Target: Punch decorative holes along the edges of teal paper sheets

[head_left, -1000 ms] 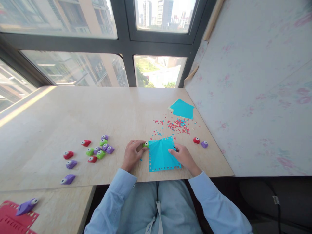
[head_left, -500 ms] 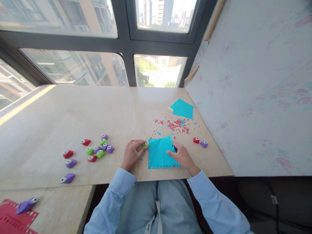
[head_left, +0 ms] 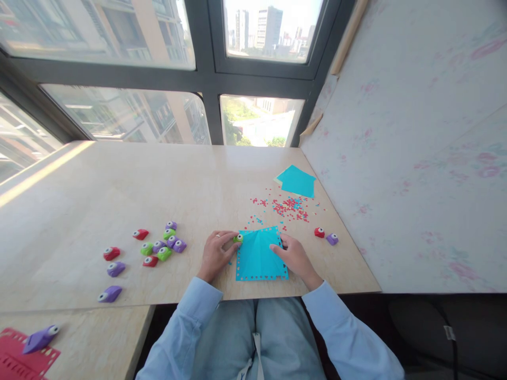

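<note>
A blue sheet of paper (head_left: 262, 256) with creases and small holes punched along its edges lies before me on the table. My left hand (head_left: 217, 254) grips a green paper punch (head_left: 238, 238) at the sheet's upper left corner; the corner overlaps the punch, but whether it is inside the slot I cannot tell. My right hand (head_left: 293, 254) pinches the sheet's right edge, thumb on top and fingers partly beneath. Red and blue paper bits (head_left: 291, 207) are scattered just beyond the sheet.
Several red, green and purple punches (head_left: 164, 253) stand to the left. A red punch (head_left: 319, 232) and a purple punch (head_left: 332, 239) sit at the right. Blue paper (head_left: 298, 181) lies near the wall. A purple punch (head_left: 41, 338) rests on punched red paper (head_left: 24, 356) at lower left.
The blue sheet has shifted slightly left, its upper left corner now meeting the green punch. My right hand has moved a little with it. The camera view has tilted slightly.
</note>
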{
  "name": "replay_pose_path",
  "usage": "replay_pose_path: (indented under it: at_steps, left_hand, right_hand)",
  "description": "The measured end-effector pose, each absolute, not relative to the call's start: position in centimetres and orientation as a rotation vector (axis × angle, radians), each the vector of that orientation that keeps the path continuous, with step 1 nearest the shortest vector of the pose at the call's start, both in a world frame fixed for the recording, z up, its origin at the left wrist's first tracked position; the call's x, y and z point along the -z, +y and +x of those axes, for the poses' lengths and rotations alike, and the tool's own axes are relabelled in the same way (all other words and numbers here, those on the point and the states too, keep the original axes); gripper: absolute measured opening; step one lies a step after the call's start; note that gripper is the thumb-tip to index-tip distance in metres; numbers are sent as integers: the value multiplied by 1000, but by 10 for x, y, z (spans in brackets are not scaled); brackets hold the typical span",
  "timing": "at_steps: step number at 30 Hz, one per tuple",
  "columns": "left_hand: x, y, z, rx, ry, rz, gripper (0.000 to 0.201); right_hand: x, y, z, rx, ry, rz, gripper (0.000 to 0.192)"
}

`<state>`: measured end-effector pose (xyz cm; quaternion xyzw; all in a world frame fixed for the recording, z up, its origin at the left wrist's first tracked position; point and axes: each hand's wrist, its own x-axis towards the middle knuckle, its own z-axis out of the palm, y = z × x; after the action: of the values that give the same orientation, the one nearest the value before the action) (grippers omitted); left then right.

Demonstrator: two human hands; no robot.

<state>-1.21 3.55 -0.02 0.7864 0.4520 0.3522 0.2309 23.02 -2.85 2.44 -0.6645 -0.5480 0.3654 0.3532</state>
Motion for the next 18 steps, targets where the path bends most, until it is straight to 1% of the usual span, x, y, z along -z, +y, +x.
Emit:
replay_pose_path:
  at_steps: [5, 8, 11, 15, 18]
  left_hand:
    - [0, 35, -12, -974, 1239, 2118, 26]
    - [1, 35, -13, -1050, 1278, 1936, 33]
    - [0, 34, -14, -1092, 1353, 1720, 35]
    - [-11, 35, -19, -1056, 1376, 1579, 39]
    - [-26, 40, -23, -927, 1416, 1567, 39]
  right_hand:
    - [-24, -29, 229, -925, -1438, -1740, 23]
    - [-24, -30, 230, -927, -1428, -1718, 26]
    - [-21, -33, 233, -927, -1393, -1717, 33]
    - [-14, -35, 239, -850, -1276, -1790, 46]
    - [-9, -35, 242, -842, -1257, -1773, 48]
